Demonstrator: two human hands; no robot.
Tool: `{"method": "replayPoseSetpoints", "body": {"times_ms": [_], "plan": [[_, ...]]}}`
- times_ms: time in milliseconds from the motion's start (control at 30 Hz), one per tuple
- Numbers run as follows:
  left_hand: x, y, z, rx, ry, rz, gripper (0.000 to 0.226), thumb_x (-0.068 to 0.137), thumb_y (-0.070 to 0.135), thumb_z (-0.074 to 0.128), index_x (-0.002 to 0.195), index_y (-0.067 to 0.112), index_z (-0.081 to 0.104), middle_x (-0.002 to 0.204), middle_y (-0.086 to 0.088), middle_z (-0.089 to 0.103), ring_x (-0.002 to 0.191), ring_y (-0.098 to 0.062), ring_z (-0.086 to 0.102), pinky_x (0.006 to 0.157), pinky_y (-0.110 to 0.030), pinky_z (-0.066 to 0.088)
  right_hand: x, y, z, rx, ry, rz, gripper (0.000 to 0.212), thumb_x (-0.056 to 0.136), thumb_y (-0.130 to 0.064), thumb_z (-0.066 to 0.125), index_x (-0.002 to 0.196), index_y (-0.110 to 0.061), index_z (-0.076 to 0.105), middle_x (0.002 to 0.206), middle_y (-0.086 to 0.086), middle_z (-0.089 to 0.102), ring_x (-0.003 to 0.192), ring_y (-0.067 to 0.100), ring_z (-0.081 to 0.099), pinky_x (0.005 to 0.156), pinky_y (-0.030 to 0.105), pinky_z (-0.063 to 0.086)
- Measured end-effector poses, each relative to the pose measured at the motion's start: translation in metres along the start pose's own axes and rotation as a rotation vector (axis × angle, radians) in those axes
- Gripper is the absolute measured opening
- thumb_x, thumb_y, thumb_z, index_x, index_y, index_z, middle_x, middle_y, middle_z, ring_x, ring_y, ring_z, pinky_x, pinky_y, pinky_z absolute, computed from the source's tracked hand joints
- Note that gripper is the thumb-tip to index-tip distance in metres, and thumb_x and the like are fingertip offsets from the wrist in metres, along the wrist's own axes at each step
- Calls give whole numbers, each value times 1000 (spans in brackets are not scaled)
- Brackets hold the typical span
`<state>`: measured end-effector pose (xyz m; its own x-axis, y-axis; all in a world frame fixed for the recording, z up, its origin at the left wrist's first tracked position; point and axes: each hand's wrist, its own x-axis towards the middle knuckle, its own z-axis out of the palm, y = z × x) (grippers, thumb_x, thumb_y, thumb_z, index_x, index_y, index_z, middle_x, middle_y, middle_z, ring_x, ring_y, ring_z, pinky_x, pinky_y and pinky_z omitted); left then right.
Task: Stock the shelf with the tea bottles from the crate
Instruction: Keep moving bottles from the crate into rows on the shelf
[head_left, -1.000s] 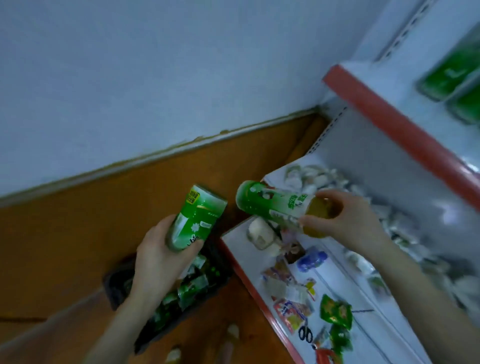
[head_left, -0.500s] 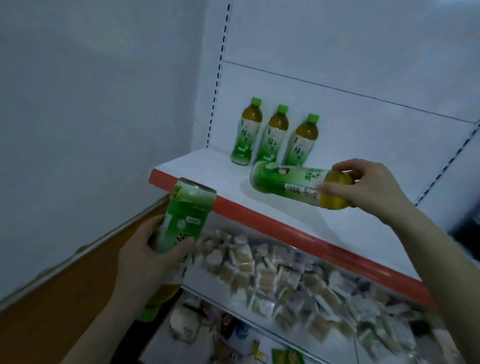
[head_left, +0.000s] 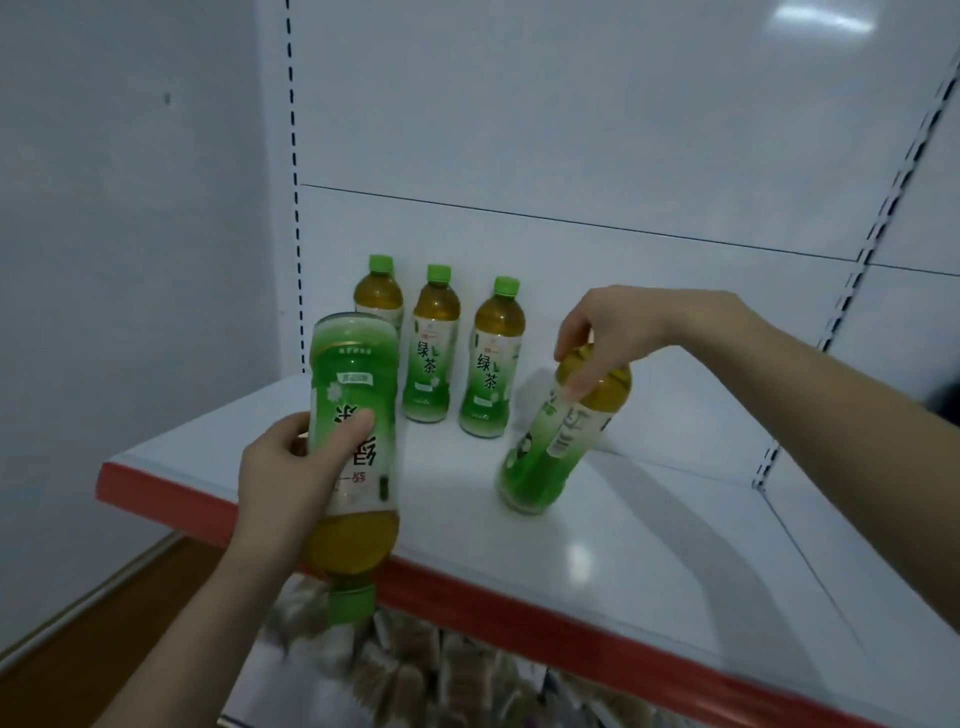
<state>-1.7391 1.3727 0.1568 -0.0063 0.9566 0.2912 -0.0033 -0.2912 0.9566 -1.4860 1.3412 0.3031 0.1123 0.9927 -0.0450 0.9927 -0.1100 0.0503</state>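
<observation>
Three green-capped tea bottles (head_left: 430, 345) stand upright in a row at the back left of the white shelf (head_left: 649, 530). My right hand (head_left: 623, 330) grips the top of another tea bottle (head_left: 563, 441), tilted, its base touching the shelf to the right of the row. My left hand (head_left: 296, 478) holds an upside-down tea bottle (head_left: 353, 395) over the shelf's red front edge, green cap pointing down. The crate is out of view.
A white back panel (head_left: 571, 130) with slotted uprights rises behind the shelf. A white wall (head_left: 130, 234) closes off the left side. Below the red edge, a lower shelf holds several small wrapped packets (head_left: 415, 675). Brown floor (head_left: 104, 623) shows at the lower left.
My view rose from the crate and floor to the shelf. My right hand swung its bottle from lying sideways to nearly upright and lowered its base onto the shelf. My left hand lifted its bottle higher.
</observation>
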Motion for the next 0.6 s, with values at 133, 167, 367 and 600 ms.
{"method": "replayPoseSetpoints", "body": {"times_ms": [133, 167, 367, 600], "plan": [[8, -4, 27, -110, 20, -82, 19, 79, 30, 67, 76, 11, 66, 59, -2, 68, 51, -11, 64, 42, -21, 48, 18, 1, 3, 37, 125, -96, 54, 64, -50, 76, 108, -22, 61, 102, -6, 54, 97, 15, 53, 77, 26, 44], [10, -5, 32, -143, 23, -100, 17, 79, 28, 67, 75, 12, 65, 53, 1, 67, 46, -5, 62, 39, -18, 48, 22, 3, 7, 72, 199, -123, 57, 66, -48, 75, 112, -20, 59, 103, -5, 52, 98, 15, 52, 76, 25, 42], [25, -11, 43, -286, 33, -170, 13, 80, 26, 66, 78, 13, 64, 54, 5, 68, 47, -5, 64, 43, -19, 52, 26, 10, 58, 738, 580, -80, 88, 68, -30, 78, 140, -19, 28, 139, 3, 39, 115, 14, 45, 91, 27, 42], [37, -12, 48, -331, 2, -203, 15, 83, 25, 64, 79, 11, 60, 77, -7, 65, 68, -19, 62, 56, -28, 49, 2, 1, 114, 1036, 652, 203, 95, 66, -43, 76, 142, -19, 23, 145, 1, 34, 124, 16, 43, 91, 30, 44]]}}
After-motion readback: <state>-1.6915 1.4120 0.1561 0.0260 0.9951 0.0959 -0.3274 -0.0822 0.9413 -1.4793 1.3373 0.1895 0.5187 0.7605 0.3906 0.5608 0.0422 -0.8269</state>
